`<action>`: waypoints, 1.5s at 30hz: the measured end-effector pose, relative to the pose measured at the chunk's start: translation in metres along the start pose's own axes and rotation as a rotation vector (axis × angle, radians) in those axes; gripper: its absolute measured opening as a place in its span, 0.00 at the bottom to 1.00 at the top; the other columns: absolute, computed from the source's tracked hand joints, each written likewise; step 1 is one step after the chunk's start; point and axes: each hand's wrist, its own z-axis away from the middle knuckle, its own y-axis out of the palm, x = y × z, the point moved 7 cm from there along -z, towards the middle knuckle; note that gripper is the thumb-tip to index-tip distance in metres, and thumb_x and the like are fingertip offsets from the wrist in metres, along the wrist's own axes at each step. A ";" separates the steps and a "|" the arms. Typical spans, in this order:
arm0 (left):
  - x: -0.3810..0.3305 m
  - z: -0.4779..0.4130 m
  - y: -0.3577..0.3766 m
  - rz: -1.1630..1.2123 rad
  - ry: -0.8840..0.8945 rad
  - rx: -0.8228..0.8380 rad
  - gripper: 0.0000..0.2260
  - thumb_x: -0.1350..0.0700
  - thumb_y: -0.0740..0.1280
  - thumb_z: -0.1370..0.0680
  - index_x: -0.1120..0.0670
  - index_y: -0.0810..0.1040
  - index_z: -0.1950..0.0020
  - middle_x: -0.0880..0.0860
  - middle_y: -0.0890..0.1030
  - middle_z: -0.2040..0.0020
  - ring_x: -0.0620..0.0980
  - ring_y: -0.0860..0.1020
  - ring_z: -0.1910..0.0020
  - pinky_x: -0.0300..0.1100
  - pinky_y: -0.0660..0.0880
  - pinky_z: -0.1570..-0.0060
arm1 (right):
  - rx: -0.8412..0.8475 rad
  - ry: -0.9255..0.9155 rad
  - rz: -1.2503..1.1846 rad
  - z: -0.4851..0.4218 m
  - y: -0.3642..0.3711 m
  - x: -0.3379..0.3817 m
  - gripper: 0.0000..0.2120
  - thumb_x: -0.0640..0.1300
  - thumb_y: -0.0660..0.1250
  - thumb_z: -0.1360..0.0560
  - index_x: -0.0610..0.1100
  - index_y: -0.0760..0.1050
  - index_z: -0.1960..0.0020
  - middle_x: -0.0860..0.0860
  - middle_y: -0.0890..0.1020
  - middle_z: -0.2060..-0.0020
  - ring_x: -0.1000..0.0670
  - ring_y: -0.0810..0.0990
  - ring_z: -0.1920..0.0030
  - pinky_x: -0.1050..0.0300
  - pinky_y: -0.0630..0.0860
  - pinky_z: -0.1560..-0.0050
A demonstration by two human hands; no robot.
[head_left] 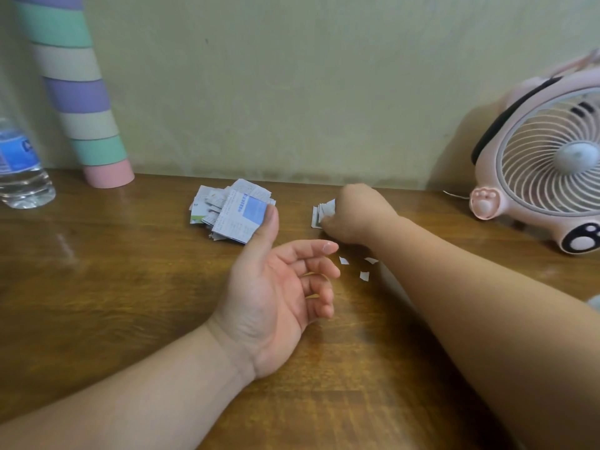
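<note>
Left grip (272, 297), palm up, fingers loosely apart, just nearside of pile (232, 211) on bench (97, 287); right grip (354, 216), right of pile, clamped on stack (319, 216); scraps (364, 276) right of pile, nearer.

Wide free room lies on the brown wooden table (113, 271), between the clear plastic water bottle (19, 164) and the loose pile of printed paper pieces (232, 211). Only a narrow lane separates this pile from the small stack of cut paper (319, 212). The pastel striped tube (81, 102) blocks the back left, the pink round fan (545, 157) the right.
</note>
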 end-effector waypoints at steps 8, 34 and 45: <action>0.001 0.000 -0.001 -0.006 -0.008 0.001 0.31 0.34 0.63 0.28 0.61 0.81 0.47 0.58 0.79 0.63 0.52 0.73 0.71 0.42 0.71 0.73 | 0.025 0.062 -0.114 -0.005 -0.003 -0.023 0.13 0.43 0.64 0.24 0.38 0.76 0.64 0.45 0.72 0.69 0.45 0.67 0.69 0.58 0.65 0.69; -0.006 0.017 0.017 -0.688 0.523 -0.025 0.35 0.66 0.76 0.27 0.39 0.66 0.30 0.54 0.72 0.68 0.49 0.72 0.67 0.44 0.73 0.58 | -0.414 0.035 -0.802 0.194 -0.053 -0.034 0.18 0.46 0.78 0.30 0.46 0.69 0.67 0.55 0.73 0.76 0.57 0.70 0.74 0.68 0.65 0.72; 0.011 0.024 0.033 -0.391 0.266 0.295 0.35 0.56 0.74 0.30 0.44 0.63 0.25 0.60 0.77 0.56 0.58 0.79 0.60 0.48 0.77 0.56 | 0.170 -0.088 -1.503 0.199 -0.013 -0.016 0.09 0.46 0.72 0.28 0.41 0.78 0.61 0.38 0.80 0.68 0.39 0.78 0.71 0.55 0.74 0.75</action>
